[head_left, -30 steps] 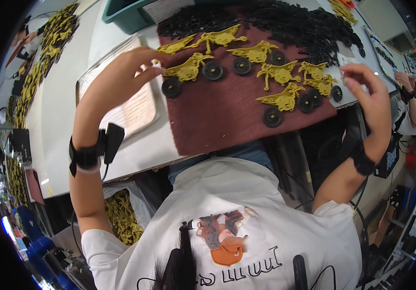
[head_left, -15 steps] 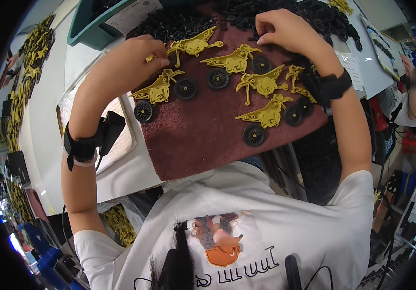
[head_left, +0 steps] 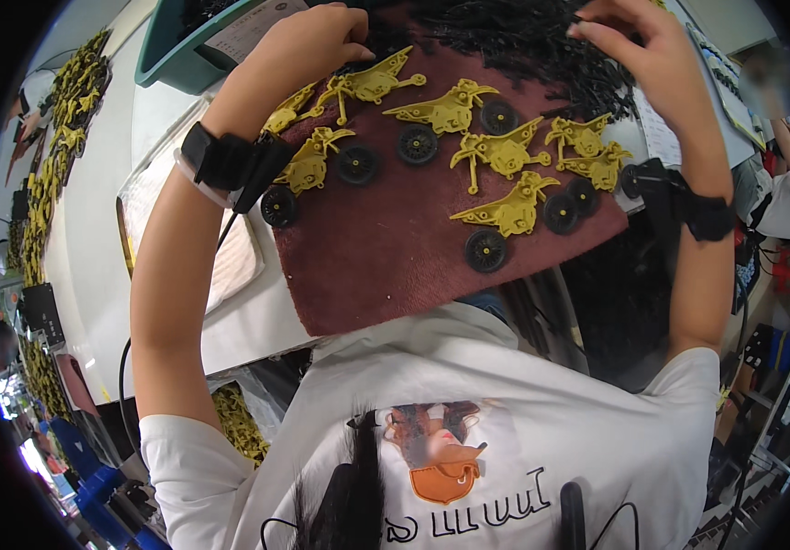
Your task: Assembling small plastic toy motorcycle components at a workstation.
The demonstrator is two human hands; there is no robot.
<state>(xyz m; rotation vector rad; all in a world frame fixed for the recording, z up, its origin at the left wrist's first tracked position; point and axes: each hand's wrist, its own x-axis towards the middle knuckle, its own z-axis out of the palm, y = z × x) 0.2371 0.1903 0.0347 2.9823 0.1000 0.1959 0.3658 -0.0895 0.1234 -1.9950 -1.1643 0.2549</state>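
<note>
My left hand (head_left: 317, 38) is at the far edge of the dark red cloth, beside the black parts. Its fingers are curled in, and whatever they hold is hidden. On the right, my right hand (head_left: 640, 41) reaches over the pile of black plastic parts (head_left: 496, 35), thumb and forefinger close together; I cannot make out what is between them. Several yellow plastic toy-vehicle frames (head_left: 505, 154) lie spread on the cloth (head_left: 367, 266). Black spoked wheels (head_left: 416, 145) with yellow centres lie beside many of them. One yellow frame (head_left: 290, 108) is partly covered by my left wrist.
A green bin (head_left: 175, 60) with black parts stands at the far left. Folded pale cloth (head_left: 243, 261) lies on the white table left of the red cloth. Heaps of yellow parts (head_left: 65, 128) line the left edge. Another person's arm (head_left: 787, 147) shows at the right.
My left hand has moved away from me and right, toward the black parts. My right hand has shifted right over the pile, uncovering yellow frames at the cloth's right side.
</note>
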